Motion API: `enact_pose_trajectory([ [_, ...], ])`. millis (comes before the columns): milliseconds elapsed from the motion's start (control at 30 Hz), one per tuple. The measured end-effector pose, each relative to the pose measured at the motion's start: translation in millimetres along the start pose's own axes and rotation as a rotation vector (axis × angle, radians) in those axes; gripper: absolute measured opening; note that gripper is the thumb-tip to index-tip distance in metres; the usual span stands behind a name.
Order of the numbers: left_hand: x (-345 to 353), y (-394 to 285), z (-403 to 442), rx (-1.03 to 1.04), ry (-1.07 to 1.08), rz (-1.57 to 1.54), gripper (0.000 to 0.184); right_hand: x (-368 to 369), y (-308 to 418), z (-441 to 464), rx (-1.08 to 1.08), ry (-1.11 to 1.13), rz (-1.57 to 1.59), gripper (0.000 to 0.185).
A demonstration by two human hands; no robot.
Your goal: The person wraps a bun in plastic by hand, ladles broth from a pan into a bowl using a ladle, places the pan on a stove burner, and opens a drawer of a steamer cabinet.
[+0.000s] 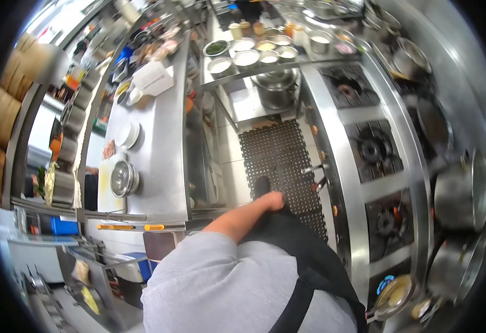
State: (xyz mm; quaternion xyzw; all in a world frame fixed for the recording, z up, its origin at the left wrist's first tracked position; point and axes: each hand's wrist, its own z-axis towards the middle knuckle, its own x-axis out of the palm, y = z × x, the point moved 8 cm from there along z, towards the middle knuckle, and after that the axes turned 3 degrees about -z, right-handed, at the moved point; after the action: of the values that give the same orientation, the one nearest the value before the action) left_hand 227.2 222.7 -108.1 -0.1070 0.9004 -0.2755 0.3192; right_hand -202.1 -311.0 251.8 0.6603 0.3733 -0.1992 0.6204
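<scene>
My left hand (276,201) is in front of my dark apron, at the end of a bare forearm reaching from a grey sleeve. Its fingers are curled closed, and nothing shows in them. Below it lie a dark shoe (262,186) and a black perforated floor mat (284,161). My right hand does not appear; my body fills the lower middle of the view. Near my right side, a round pan (395,293) with yellowish contents is beside a blue flame (385,284) at the stove's near end.
A steel stove (358,194) with several burners runs along the right, with large pots (462,191) beyond it. On the left, a steel counter (162,139) holds stacked metal bowls (123,178) and white bowls (127,134). Ahead, several filled containers (247,57) line a shelf above a lidded pot (276,91).
</scene>
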Motion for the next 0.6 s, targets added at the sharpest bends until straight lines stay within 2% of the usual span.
enact_pose_trajectory([
  [33,-11.0,11.7,-3.0,0.036,0.027,-0.005,0.035,30.8,18.4,-12.9,-0.064,-0.036,-0.058,0.022],
  [67,-78.9,24.3,34.6,0.046,-0.051,0.011,0.036,79.3,31.1,-6.7,-0.099,-0.074,-0.104,0.021],
  [167,-120.6,76.2,8.0,-0.044,-0.005,-0.062,0.039,149.1,78.7,-17.8,-0.206,-0.132,-0.289,0.02],
  [233,-165.6,127.2,-6.5,-0.081,-0.188,-0.153,0.033,201.2,115.5,-27.6,-0.288,-0.128,-0.381,0.02],
  [367,-264.7,179.3,-39.3,-0.02,-0.365,-0.253,0.025,320.4,174.6,-17.8,-0.532,-0.017,-0.485,0.022],
  [433,-323.0,199.2,-64.9,0.047,-0.58,-0.286,0.024,398.9,206.3,-8.1,-0.713,0.131,-0.452,0.024],
  [467,-349.7,210.7,-76.3,0.038,-0.604,-0.301,0.024,442.6,223.6,-10.2,-0.788,0.213,-0.415,0.025],
  [500,-383.2,220.6,-96.2,0.063,-0.759,-0.299,0.024,487.8,243.1,-19.9,-0.837,0.304,-0.373,0.027],
  [600,-462.0,268.1,-148.6,0.107,-1.217,-0.4,0.023,604.8,341.9,-133.5,-0.84,0.538,-0.312,0.032],
])
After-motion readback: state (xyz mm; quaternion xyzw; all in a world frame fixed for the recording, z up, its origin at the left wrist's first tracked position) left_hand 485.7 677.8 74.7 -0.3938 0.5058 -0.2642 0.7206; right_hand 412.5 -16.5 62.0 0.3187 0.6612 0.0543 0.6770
